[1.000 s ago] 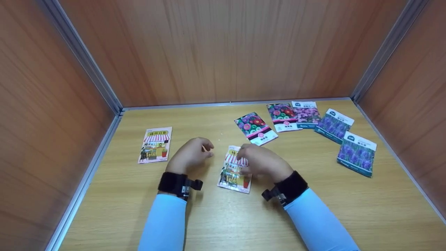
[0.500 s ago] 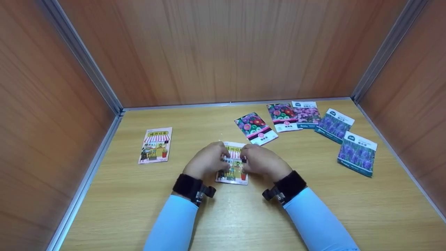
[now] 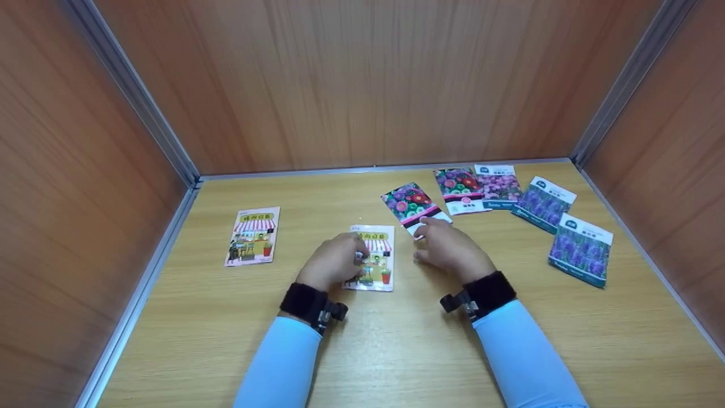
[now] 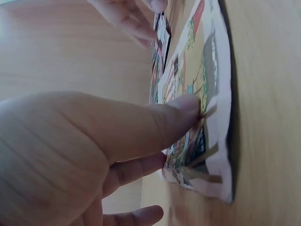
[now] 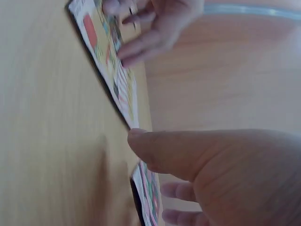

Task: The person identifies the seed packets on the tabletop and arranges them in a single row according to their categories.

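A seed packet (image 3: 378,258) with a striped awning picture lies on the table in front of the person. The left hand (image 3: 335,259) holds its left side; in the left wrist view the thumb (image 4: 174,115) is on its printed face and a fingertip is at its edge. To the right, the right hand (image 3: 453,249) reaches over the lower end of a flower seed packet (image 3: 409,203), fingers apart from the thumb. In the right wrist view the thumb (image 5: 164,148) stands clear of that packet; whether the other fingertips touch it is hidden.
A matching awning seed packet (image 3: 252,237) lies at the left. Toward the back right are another red-and-purple flower packet (image 3: 457,184), a pink flower packet (image 3: 499,187) and two lavender-coloured packets (image 3: 542,204). Wooden panels (image 3: 362,85) wall the table on three sides.
The left hand came right onto the awning packet, which both hands touched and which straightened and shifted slightly left and back. The right hand has since left it for the flower packet.
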The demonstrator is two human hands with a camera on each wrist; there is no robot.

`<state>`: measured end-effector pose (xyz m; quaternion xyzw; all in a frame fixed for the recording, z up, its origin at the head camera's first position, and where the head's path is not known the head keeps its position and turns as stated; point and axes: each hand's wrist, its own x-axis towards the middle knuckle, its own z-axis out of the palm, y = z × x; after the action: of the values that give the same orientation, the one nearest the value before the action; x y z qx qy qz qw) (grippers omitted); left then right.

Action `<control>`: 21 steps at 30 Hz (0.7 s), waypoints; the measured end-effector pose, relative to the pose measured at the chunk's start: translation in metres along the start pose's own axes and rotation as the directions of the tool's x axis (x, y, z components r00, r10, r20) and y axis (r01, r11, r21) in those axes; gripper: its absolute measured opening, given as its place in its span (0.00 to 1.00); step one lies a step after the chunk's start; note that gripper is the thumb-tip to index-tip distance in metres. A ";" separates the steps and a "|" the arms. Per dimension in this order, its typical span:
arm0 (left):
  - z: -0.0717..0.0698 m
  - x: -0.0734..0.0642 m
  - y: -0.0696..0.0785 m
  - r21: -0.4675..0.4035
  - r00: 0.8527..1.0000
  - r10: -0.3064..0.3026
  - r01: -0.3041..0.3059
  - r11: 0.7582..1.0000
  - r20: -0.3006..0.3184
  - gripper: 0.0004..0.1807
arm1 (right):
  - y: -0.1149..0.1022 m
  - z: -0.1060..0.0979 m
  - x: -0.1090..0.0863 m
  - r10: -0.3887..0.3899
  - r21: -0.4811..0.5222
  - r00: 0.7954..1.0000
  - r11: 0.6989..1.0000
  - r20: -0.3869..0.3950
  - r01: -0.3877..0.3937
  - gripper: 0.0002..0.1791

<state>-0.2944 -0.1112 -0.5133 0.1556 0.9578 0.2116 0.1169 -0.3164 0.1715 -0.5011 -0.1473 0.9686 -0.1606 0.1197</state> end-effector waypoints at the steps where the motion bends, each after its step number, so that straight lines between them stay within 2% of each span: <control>1: 0.000 0.000 -0.002 0.016 1.000 -0.006 0.006 1.000 -0.014 0.18 | 0.004 -0.002 0.000 0.014 0.003 1.000 1.000 -0.004 -0.014 0.28; 6: -0.001 0.002 -0.010 0.118 0.994 -0.004 0.017 0.993 -0.107 0.13 | 0.024 -0.010 -0.001 0.052 0.013 0.998 0.999 -0.042 -0.052 0.30; 9: -0.002 0.002 -0.015 0.157 0.990 -0.015 0.038 0.987 -0.144 0.10 | 0.030 -0.011 -0.001 0.057 0.028 0.997 0.998 -0.045 -0.055 0.31; 13: -0.004 0.004 -0.020 0.130 0.982 -0.064 0.087 0.988 -0.176 0.10 | 0.033 -0.008 0.000 0.054 0.036 0.998 0.998 -0.013 -0.054 0.33; 17: -0.005 0.005 -0.024 0.101 0.975 -0.085 0.108 0.989 -0.207 0.15 | 0.034 -0.006 0.001 0.039 0.021 0.999 0.999 0.021 -0.040 0.37; 21: -0.007 0.004 -0.027 0.100 0.975 -0.112 0.133 0.986 -0.193 0.15 | 0.036 -0.005 0.002 0.039 0.025 0.998 0.999 0.041 -0.040 0.38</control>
<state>-0.3073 -0.1356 -0.5194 0.0821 0.9826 0.1636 0.0307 -0.3282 0.2049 -0.5089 -0.1297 0.9665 -0.1678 0.1445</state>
